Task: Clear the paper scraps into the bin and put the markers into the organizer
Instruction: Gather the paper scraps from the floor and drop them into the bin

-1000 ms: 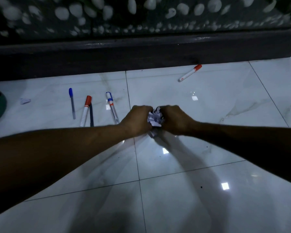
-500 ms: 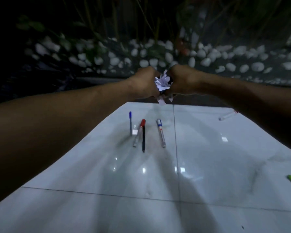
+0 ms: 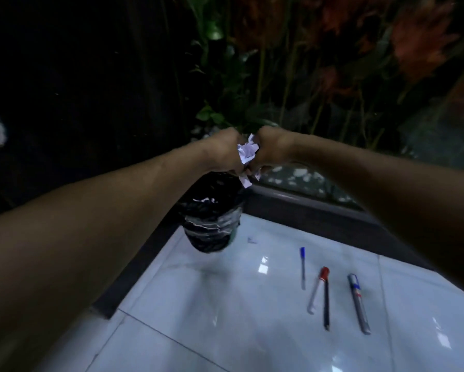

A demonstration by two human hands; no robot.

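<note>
Above the bin (image 3: 210, 216), hands (image 3: 248, 153) clutch crumpled white scraps (image 3: 247, 150).

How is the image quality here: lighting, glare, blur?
Head view: dim, background plants nearly black; bright glare patches on the glossy floor tiles; slight motion blur on the paper scraps held by left hand and right hand; wide-angle bending at edges.

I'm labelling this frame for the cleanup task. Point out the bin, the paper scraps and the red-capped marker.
bin (image 3: 212, 224): head view, on its bag-lined front wall.
paper scraps (image 3: 247, 150): head view, on the white wad showing between the two hands.
red-capped marker (image 3: 317, 289): head view, on the middle of its barrel.
</note>
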